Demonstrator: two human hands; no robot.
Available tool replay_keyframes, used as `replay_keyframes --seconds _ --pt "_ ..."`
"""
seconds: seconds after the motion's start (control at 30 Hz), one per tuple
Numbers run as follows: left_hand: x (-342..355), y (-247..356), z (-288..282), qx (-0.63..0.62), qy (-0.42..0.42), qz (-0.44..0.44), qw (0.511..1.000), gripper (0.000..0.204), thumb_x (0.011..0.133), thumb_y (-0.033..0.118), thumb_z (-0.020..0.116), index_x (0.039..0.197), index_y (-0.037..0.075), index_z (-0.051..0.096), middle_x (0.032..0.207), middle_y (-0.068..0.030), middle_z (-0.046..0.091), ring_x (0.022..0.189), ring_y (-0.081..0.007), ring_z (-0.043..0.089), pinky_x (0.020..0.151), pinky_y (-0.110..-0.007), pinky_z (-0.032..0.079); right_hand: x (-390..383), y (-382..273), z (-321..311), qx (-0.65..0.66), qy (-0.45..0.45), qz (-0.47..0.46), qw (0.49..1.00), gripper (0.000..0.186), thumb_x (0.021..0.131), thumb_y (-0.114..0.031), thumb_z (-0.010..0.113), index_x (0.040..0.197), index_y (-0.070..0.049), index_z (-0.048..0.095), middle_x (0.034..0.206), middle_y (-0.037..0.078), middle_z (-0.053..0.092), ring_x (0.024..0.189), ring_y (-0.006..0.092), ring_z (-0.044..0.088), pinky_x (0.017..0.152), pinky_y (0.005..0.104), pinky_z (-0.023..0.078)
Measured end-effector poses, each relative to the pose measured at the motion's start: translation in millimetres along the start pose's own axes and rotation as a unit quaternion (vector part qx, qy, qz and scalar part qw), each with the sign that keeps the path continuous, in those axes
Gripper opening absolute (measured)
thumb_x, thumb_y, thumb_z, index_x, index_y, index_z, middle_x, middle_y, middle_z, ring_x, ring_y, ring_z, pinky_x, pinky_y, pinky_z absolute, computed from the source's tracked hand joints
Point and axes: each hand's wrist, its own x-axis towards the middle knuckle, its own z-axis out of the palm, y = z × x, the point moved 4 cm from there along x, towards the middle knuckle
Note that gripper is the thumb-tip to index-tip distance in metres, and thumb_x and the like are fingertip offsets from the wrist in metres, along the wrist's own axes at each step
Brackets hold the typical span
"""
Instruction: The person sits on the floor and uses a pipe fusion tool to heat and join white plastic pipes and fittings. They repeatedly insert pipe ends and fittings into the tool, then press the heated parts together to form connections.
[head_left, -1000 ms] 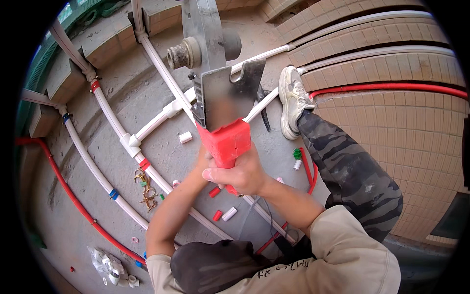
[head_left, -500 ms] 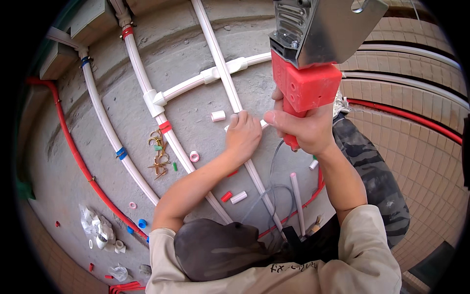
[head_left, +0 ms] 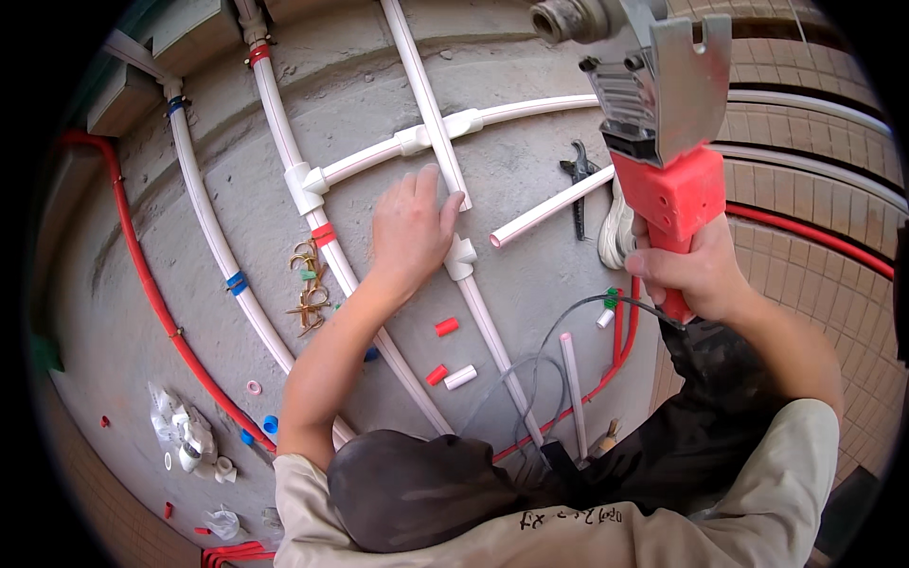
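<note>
My right hand [head_left: 696, 270] grips the red handle of a pipe fusion welder [head_left: 674, 194], held upright with its silver metal head and round socket at the top. My left hand [head_left: 412, 227] is low over the floor, thumb apart from the fingers and beside the cut end of a white pipe [head_left: 431, 104]. Whatever lies under the palm is hidden. Below that end, across a gap, a white tee fitting [head_left: 461, 257] sits on another white pipe [head_left: 497, 346]. A loose white pipe [head_left: 549, 208] lies slantwise between my hands.
A black pipe cutter [head_left: 577, 194] and a white shoe [head_left: 615, 232] are near the loose pipe. Red caps [head_left: 446, 327] and a short pipe piece [head_left: 461, 378] lie nearby. Brass clips [head_left: 308, 293], a plastic bag of fittings [head_left: 185, 431] and a red pipe [head_left: 142, 256] are to the left.
My right hand has carried the welder right and slightly down. My left hand has moved left off the pipe, exposing the tee fitting and gap. The loose pipe and cutter now show.
</note>
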Motion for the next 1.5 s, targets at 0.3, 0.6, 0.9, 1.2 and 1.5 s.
replay_keyframes --seconds 0.3,0.6,0.9,1.2,1.5 --pt "40.6 11.5 35.6 0.013 -0.100 -0.160 0.982 0.088 0.089 0.031 0.073 0.147 -0.011 0.022 0.119 -0.0327 0.061 0.097 -0.0464 0.068 0.076 -0.051 0.056 -12.6 46.6 -24.4 -0.007 -0.029 -0.002 1.000 0.032 0.072 0.007 0.074 0.099 0.000 0.058 0.073 0.004 0.061 0.053 0.0116 0.061 0.047 0.0272 0.047" --pt "-7.9 10.8 35.3 -0.406 -0.046 -0.346 0.845 0.039 0.078 0.001 0.053 0.115 -0.004 0.046 0.084 -0.0135 0.051 0.062 -0.0201 0.052 0.055 -0.035 0.045 3.6 54.9 -21.4 -0.002 -0.039 0.071 0.997 0.035 0.070 0.001 0.077 0.099 0.000 0.057 0.075 0.004 0.060 0.065 0.0112 0.060 0.061 0.0285 0.050" --pt "-59.8 19.1 -73.0 -0.426 -0.034 -0.366 0.827 0.025 0.075 -0.004 0.052 0.099 0.001 0.048 0.077 -0.0060 0.050 0.055 -0.0124 0.050 0.050 -0.030 0.045 4.1 60.0 -13.1 0.057 -0.037 0.094 0.993 0.032 0.071 0.002 0.074 0.097 0.001 0.056 0.071 0.007 0.061 0.048 0.0136 0.061 0.047 0.0270 0.048" --pt "-103.6 -63.1 -87.5 -0.381 0.137 -0.415 0.815 0.018 0.067 -0.006 0.051 0.083 0.001 0.047 0.068 -0.0061 0.047 0.042 -0.0150 0.044 0.034 -0.030 0.042 8.9 62.7 -0.3 0.017 -0.082 0.090 0.992 0.027 0.073 0.000 0.073 0.094 0.002 0.056 0.065 0.006 0.062 0.046 0.0128 0.059 0.044 0.0268 0.045" --pt "-93.6 -34.5 -103.8 0.298 0.026 -0.240 0.923 0.022 0.083 0.018 0.074 0.090 0.001 0.062 0.081 -0.0135 0.060 0.076 -0.0292 0.059 0.066 -0.044 0.048 6.4 59.5 -6.4 0.011 -0.094 0.081 0.992 0.027 0.075 0.000 0.073 0.095 0.001 0.056 0.064 0.005 0.060 0.048 0.0124 0.060 0.048 0.0270 0.047"
